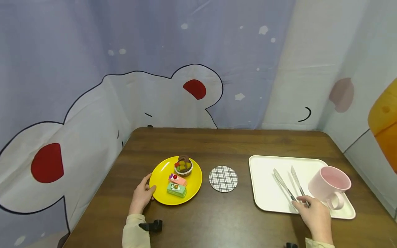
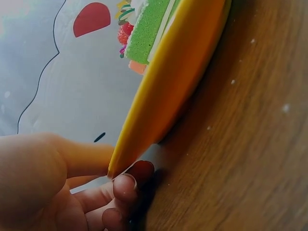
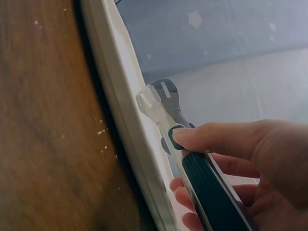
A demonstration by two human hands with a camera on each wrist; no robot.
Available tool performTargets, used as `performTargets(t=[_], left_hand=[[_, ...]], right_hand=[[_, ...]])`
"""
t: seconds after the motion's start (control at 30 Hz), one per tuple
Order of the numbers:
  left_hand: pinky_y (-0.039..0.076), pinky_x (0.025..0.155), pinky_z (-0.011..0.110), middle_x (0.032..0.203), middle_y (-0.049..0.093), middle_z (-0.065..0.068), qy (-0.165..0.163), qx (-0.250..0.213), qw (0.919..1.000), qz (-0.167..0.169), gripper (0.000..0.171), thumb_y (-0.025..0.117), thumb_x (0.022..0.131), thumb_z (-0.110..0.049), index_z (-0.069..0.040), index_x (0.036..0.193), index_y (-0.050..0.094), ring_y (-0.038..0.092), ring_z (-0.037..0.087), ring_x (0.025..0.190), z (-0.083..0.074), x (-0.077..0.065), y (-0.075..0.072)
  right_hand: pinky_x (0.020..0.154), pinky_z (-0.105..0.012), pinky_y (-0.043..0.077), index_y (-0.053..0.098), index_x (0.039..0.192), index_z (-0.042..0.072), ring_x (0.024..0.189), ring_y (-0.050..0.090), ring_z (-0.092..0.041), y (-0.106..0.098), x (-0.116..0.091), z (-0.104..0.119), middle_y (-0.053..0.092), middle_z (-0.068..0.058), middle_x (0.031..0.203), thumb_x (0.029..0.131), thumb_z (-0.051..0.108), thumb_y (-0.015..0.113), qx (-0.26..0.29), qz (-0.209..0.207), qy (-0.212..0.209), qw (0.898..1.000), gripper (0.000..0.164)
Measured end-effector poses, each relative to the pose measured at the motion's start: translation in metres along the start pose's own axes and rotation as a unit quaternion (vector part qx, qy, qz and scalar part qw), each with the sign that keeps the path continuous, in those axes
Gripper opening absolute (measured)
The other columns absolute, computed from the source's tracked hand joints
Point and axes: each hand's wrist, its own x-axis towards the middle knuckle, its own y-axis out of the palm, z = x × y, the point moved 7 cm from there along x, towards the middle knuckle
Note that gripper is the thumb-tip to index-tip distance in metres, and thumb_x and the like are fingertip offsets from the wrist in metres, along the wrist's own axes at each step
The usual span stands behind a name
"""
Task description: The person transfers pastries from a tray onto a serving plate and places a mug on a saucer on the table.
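Note:
My left hand (image 1: pixel 143 196) pinches the left edge of a yellow plate (image 1: pixel 159 177), thumb above the rim and fingers (image 2: pixel 126 188) below it. On the plate are a green toy cake slice (image 1: pixel 176 190), a pink cake slice (image 1: pixel 178 179) and a fruit-topped cupcake (image 1: pixel 183 167). My right hand (image 1: pixel 314 213) grips metal tongs (image 1: pixel 285 185) over the front part of a white tray (image 1: pixel 268 193). The tongs have dark green grips (image 3: pixel 204 185), with my thumb on one side. Their slotted tips point away from me, apart, with nothing between them.
A pink mug (image 1: pixel 324 186) stands at the tray's right end, close to my right hand. Between plate and tray lies a round checked coaster (image 1: pixel 223 179) on the brown wooden table (image 1: pixel 223 220). A printed curtain (image 1: pixel 242 69) hangs behind the table.

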Motion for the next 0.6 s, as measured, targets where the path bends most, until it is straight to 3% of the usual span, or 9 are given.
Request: performTargets(t=[0.17, 0.3, 0.6], left_hand=[[0.04, 0.059, 0.026, 0.072, 0.046, 0.003, -0.008, -0.001, 1.0, 0.0, 0.059, 0.051, 0.098, -0.015, -0.01, 0.152, 0.029, 0.051, 0.015, 0.058, -0.0003, -0.0008, 0.0004], [0.041, 0.058, 0.026, 0.071, 0.045, 0.003, -0.006, -0.003, 1.0, -0.003, 0.058, 0.051, 0.098, -0.014, -0.009, 0.151, 0.029, 0.051, 0.015, 0.057, -0.0005, -0.001, 0.0006], [0.04, 0.058, 0.026, 0.071, 0.045, 0.002, -0.012, -0.005, 0.9999, -0.003, 0.058, 0.052, 0.097, -0.015, -0.01, 0.151, 0.03, 0.05, 0.015, 0.057, -0.0005, -0.0008, -0.0001]], right_hand=[[0.074, -0.05, 0.046, 0.074, 0.095, 0.0, 0.09, 0.062, -0.049, 0.0035, 0.001, -0.0028, 0.068, -0.028, 0.098, 0.079, 0.023, 0.07, 0.003, 0.017, 0.024, 1.0, 0.028], [0.077, -0.053, 0.045, 0.073, 0.094, 0.0, 0.096, 0.06, -0.052, 0.0043, 0.0025, -0.0009, 0.067, -0.03, 0.105, 0.081, 0.021, 0.068, 0.011, 0.009, 0.018, 1.0, 0.026], [0.08, -0.054, 0.042, 0.073, 0.088, -0.002, 0.094, 0.06, -0.05, 0.0018, 0.0023, 0.0007, 0.066, -0.031, 0.101, 0.079, 0.015, 0.069, 0.022, -0.036, -0.018, 0.999, 0.019]])
